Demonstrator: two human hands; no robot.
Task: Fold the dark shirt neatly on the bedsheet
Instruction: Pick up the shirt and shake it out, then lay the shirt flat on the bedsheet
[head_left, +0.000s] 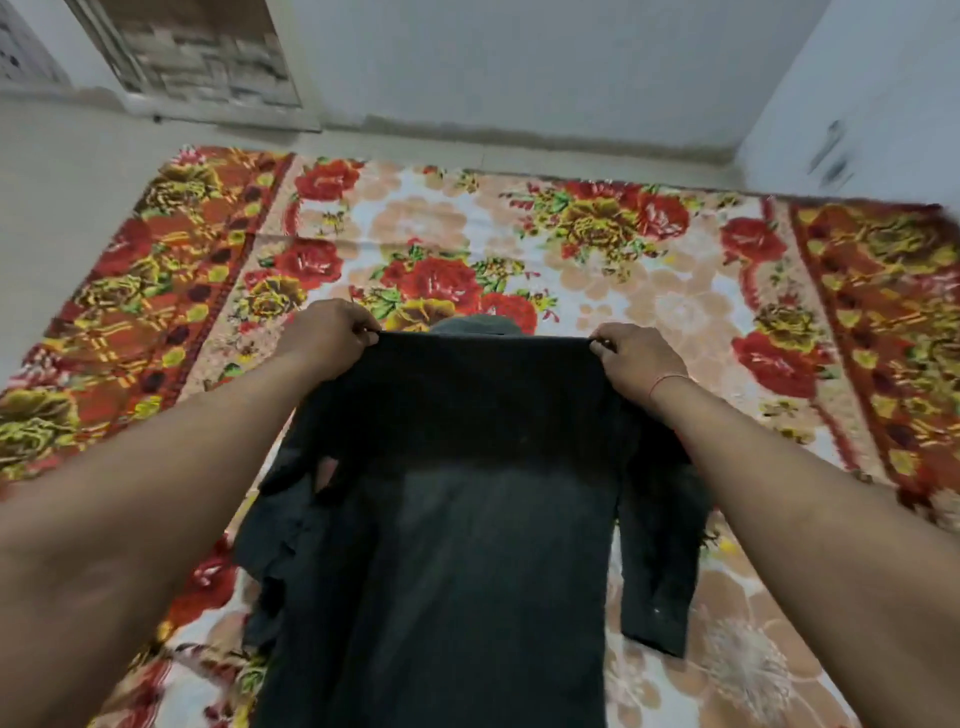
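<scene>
The dark grey shirt (457, 519) hangs in front of me, held up by its shoulders above the floral bedsheet (649, 291). My left hand (327, 338) pinches the left shoulder and my right hand (636, 361) pinches the right one, stretching the top edge taut between them. The collar peeks up behind that edge. One sleeve droops crumpled under my left arm; the other hangs straight down under my right arm. The shirt's lower part runs out of the bottom of the view.
The red, yellow and peach flowered bedsheet lies spread on a pale floor (78, 171). A white wall (519, 62) stands behind it, a framed panel (208, 57) at the back left and a white cabinet (857, 104) at the right.
</scene>
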